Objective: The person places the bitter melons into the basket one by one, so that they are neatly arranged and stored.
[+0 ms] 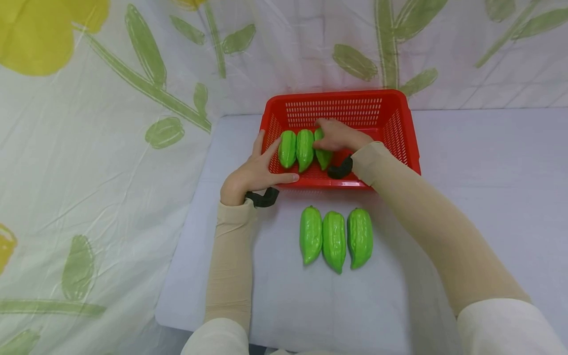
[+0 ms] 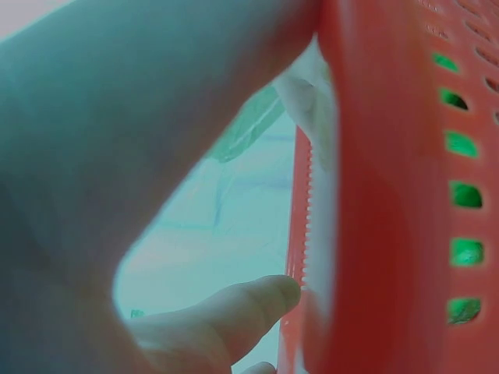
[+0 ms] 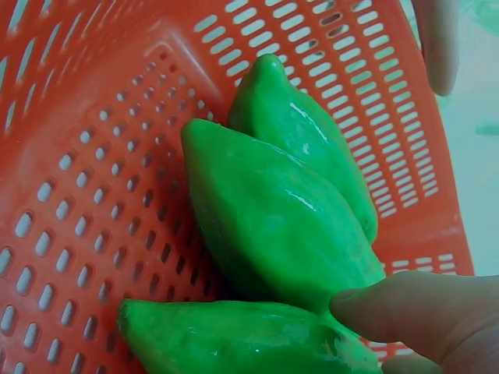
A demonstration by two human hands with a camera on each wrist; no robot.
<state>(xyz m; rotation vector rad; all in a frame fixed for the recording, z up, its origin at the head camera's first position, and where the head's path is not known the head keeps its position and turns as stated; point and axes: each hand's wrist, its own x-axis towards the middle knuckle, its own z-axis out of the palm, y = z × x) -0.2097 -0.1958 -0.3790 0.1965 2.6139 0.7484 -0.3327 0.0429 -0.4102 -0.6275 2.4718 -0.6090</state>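
In the head view, a red plastic basket (image 1: 337, 183) holds three bright green ridged gourds: a left one (image 1: 287, 150), a middle one (image 1: 304, 150) and a right one (image 1: 324, 157). My right hand (image 1: 339, 135) grips the upper part of the right gourd, thumb on its left side. The right wrist view shows that thumb (image 3: 405, 308) between the lowest gourd (image 3: 234, 339) and its neighbour (image 3: 273, 214). My left hand (image 1: 253, 173) rests spread over the basket's near left corner, thumb along the front rim. A left finger (image 2: 249, 308) touches the side wall in the left wrist view.
Three more green gourds lie side by side in front of the basket: left (image 1: 311, 235), centre (image 1: 334, 240) and right (image 1: 360, 237). The white table (image 1: 479, 197) extends to the right. A flower-printed curtain (image 1: 293, 49) hangs behind the basket and along the left.
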